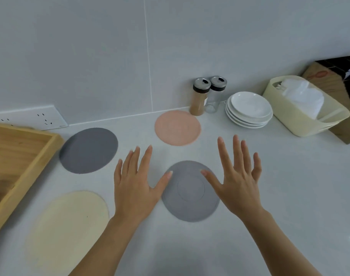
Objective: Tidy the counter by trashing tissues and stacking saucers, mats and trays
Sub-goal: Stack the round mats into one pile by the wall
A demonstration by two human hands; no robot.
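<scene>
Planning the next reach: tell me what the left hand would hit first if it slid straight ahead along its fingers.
Probably bare counter, then the wall. The left hand points between the dark grey mat and pink mat; height unclear.

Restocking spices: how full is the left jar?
Nearly full: brown powder fills the left jar almost to its dark collar.

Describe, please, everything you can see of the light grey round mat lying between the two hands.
The light grey round mat is a thin disc, apparently matte silicone or rubber, with faint concentric rings in its surface. It lies flat on the pale counter, nearest the viewer among four mats and not overlapping any of them. The left hand and right hand are spread open on either side; their thumbs reach over its upper edge, though contact cannot be confirmed. Nothing rests on it.
</scene>
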